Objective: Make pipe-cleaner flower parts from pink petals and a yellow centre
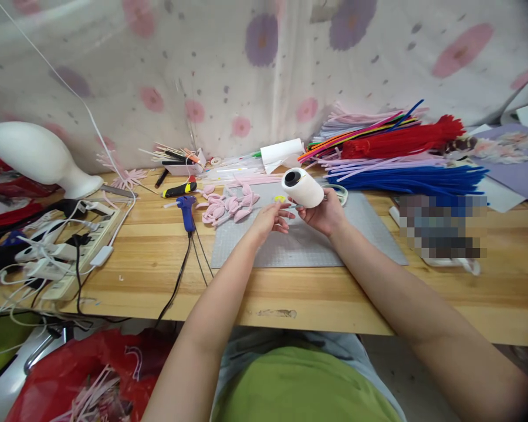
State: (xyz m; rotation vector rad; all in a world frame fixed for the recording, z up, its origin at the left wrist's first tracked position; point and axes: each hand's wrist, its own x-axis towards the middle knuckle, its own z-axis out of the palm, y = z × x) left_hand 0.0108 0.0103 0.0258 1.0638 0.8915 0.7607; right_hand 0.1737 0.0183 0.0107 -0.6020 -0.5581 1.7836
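My right hand (324,214) is wrapped round a white spool of thread (303,187), held tilted above the grey cutting mat (290,249). My left hand (270,218) is beside it, fingers pinched together just under a small yellow piece (280,199); what they pinch is too small to make out. Several pink pipe-cleaner shapes (229,206) lie on the mat's far left corner, a hand's width left of my left hand.
A blue glue gun (186,211) with its black cord lies left of the mat. A power strip (77,249) and a white foam head (39,157) sit at far left. Bundles of coloured pipe cleaners (400,149) fill the back right. A red bag (83,381) hangs below the wooden table's edge (290,319).
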